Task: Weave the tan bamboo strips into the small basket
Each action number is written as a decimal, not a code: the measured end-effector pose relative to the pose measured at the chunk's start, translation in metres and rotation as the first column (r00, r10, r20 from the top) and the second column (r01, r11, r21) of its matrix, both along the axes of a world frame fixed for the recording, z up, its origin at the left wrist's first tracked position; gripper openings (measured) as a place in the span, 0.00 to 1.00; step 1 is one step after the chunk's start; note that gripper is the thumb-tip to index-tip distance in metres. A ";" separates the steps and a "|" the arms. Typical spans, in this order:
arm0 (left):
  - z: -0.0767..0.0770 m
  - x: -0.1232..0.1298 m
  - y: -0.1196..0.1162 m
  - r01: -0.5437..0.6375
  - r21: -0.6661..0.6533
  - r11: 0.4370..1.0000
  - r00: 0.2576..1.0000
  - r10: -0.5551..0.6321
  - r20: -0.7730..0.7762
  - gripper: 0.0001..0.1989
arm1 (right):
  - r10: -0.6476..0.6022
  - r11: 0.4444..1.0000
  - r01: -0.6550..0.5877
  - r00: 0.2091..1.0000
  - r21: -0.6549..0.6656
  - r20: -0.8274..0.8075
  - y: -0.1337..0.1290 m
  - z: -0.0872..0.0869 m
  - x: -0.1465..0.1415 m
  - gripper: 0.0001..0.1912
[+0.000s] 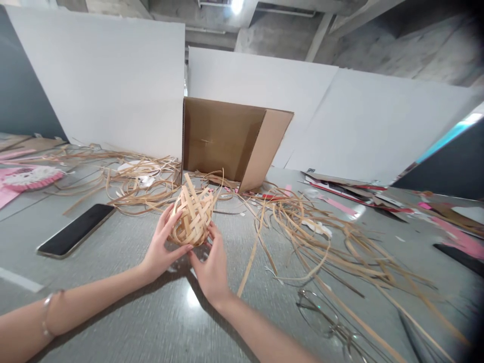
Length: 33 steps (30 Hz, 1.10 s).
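A small, rounded woven basket (192, 217) of pale flat cane strips sits between my hands, a little above the grey table top, with loose strip ends sticking up. My left hand (163, 247) cups its left side, fingers curled up the weave. My right hand (212, 267) grips its lower right side, fingertips on the strips. The basket's far side and underside are hidden.
Tangled loose cane strips (313, 237) spread right, with more (139, 184) to the left. A black smartphone (75, 230) lies left, wire glasses (321, 315) near front right. A cardboard sheet (223, 143) stands behind, with pink paper (30, 179) far left.
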<state>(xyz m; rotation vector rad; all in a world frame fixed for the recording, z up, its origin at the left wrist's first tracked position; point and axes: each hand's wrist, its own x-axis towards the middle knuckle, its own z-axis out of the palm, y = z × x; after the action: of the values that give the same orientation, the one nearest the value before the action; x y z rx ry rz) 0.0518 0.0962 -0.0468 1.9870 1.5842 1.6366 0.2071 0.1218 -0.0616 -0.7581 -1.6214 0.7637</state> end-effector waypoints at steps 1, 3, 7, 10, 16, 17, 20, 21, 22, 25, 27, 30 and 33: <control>0.000 0.000 0.000 0.005 -0.005 1.000 1.000 -0.005 0.005 0.35 | 0.000 1.000 0.000 1.000 -0.002 0.009 0.000 0.000 0.000 0.32; 0.000 0.000 -0.001 0.022 -0.010 1.000 0.999 -0.022 0.035 0.34 | 0.003 1.000 -0.002 0.999 -0.018 0.037 0.000 0.001 0.001 0.31; 0.000 0.000 -0.001 0.054 -0.005 0.999 0.994 -0.054 0.098 0.31 | 0.003 0.999 0.000 0.998 -0.043 0.058 0.000 0.001 0.001 0.32; 0.001 0.002 -0.002 0.071 -0.017 0.997 0.989 -0.069 0.130 0.28 | -0.020 0.999 0.022 0.999 -0.042 0.047 0.000 0.000 0.000 0.32; 0.005 0.000 0.002 0.072 -0.030 0.997 0.994 -0.070 0.083 0.28 | -0.050 0.998 0.052 0.998 -0.046 0.050 0.000 0.002 0.001 0.31; 0.005 -0.001 0.002 0.067 -0.020 0.998 0.996 -0.065 0.064 0.29 | -0.043 0.998 0.045 0.998 -0.046 0.046 0.001 0.002 0.000 0.31; 0.003 -0.004 0.003 0.048 0.049 0.998 0.998 -0.049 0.028 0.34 | 0.002 0.999 -0.001 1.000 -0.046 0.025 0.002 -0.001 -0.001 0.34; 0.003 -0.004 0.002 0.036 0.080 0.996 0.999 -0.038 0.027 0.35 | 0.023 0.999 -0.022 1.000 -0.047 0.019 0.002 -0.002 -0.002 0.35; 0.002 -0.005 0.002 0.018 0.107 0.994 0.999 -0.021 0.030 0.36 | 0.045 0.998 -0.045 0.999 -0.044 0.017 0.003 -0.003 -0.002 0.36; 0.002 -0.006 0.003 -0.077 0.132 0.988 0.996 0.069 0.064 0.31 | 0.112 0.994 -0.112 0.993 -0.013 0.033 0.002 -0.003 -0.002 0.36; 0.003 -0.005 0.003 -0.125 0.102 0.987 0.989 0.117 0.085 0.28 | 0.129 0.992 -0.129 0.991 0.002 0.037 0.001 -0.001 -0.001 0.35; 0.003 -0.004 0.004 -0.132 0.078 0.988 0.988 0.124 0.096 0.25 | 0.115 0.993 -0.115 0.993 -0.014 0.037 0.000 0.002 0.001 0.34; 0.002 -0.004 0.003 -0.111 0.084 0.990 0.989 0.102 0.111 0.22 | 0.105 0.994 -0.105 0.993 -0.006 0.050 -0.001 0.003 0.001 0.34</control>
<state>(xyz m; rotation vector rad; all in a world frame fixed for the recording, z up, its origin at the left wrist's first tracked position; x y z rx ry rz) 0.0483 0.0994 -0.0450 1.8501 1.6315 1.8510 0.2083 0.1209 -0.0584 -0.7037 -1.7162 0.8284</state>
